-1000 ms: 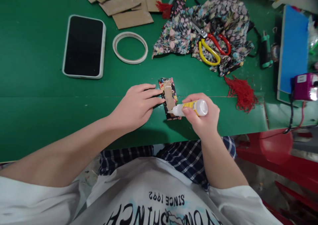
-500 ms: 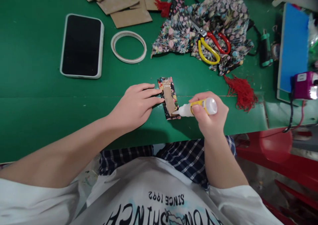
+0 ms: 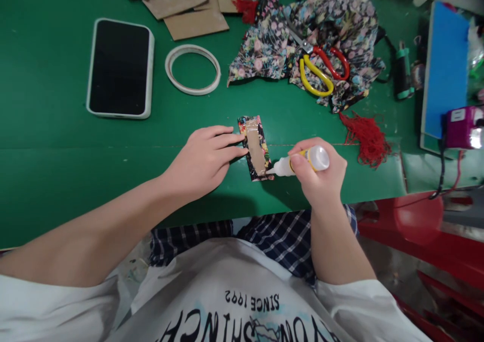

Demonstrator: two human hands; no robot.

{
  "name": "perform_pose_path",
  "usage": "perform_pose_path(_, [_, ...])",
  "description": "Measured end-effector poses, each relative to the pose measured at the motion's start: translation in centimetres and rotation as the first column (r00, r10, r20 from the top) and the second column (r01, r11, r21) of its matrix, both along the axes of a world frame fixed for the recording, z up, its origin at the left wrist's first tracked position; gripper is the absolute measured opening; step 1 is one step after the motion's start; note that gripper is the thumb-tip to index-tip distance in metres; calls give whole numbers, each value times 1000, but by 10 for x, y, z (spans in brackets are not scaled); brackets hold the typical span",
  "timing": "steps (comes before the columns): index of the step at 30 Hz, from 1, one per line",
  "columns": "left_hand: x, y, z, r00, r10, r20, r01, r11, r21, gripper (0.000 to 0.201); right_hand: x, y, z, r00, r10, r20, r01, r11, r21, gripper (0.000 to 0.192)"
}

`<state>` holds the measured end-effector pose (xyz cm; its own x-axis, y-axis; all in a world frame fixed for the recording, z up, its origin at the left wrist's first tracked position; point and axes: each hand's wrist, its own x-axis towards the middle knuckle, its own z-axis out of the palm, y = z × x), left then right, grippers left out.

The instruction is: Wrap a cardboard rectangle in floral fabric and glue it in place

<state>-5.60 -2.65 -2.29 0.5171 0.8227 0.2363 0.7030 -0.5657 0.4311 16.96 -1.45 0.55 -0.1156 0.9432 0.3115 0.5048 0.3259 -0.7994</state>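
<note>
Green table (image 3: 56,171): carries fabric-wrapped card (image 3: 255,148), near front edge.
Left hand (image 3: 204,158): flat, fingers unclenched, fingertips touching card.
Right hand (image 3: 321,173): grip closed around glue bottle (image 3: 300,162), nozzle at card's lower corner.

Head-worn view, steeply down, close over table (image 3: 56,181)

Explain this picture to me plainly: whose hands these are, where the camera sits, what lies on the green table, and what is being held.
There is no machine here. The camera sits on a person's head, looking down at their own two bare hands. The left hand presses its fingertips on a small card wrapped in flowered cloth. The right hand grips a little glue bottle, its nozzle at the card's near corner. On the green table also lie a phone, a tape ring, cardboard pieces, flowered fabric under scissors, and a red tassel.
</note>
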Motion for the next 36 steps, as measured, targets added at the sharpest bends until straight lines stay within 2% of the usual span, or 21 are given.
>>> perform_pose_path(6, [1, 0, 1, 1000, -3, -2, 3, 1000, 1, 36, -11, -3, 1, 993, 111, 45, -112, 994, 5, 23])
perform_pose_path(13, [1, 0, 1, 1000, -4, 10, 4, 1000, 5, 35, -5, 1, 1, 1000, -30, -10, 30, 1000, -1, 21])
perform_pose_path(20, [1, 0, 2, 1000, 5, 5, -5, 1000, -17, 36, -13, 0, 1, 996, 65, 54, -64, 998, -21, 27])
perform_pose_path(25, [1, 0, 2, 1000, 3, 2, -3, 1000, -25, 36, -9, 1, 3, 999, -39, 33, 39, 999, -10, 19])
perform_pose_path(30, [1, 0, 2, 1000, 5, 2, -5, 1000, -5, 35, -13, -1, 0, 996, 82, 33, -83, 997, 11, 23])
perform_pose_path(33, [2, -2, 2, 999, 11, -35, -10, 999, 41, 33, -9, 4, -5, 994, 12, -108, -9, 1000, 27, 34])
perform_pose_path(35, [4, -4, 3, 994, 27, -110, -15, 994, 105, 30, 1, 11, -8, 956, -87, -282, 90, 996, -1, 39])
perform_pose_path(36, [5, -5, 4, 988, 35, -152, -14, 990, 140, 29, 7, 15, -10, 928, -110, -357, 102, 994, -42, 38])
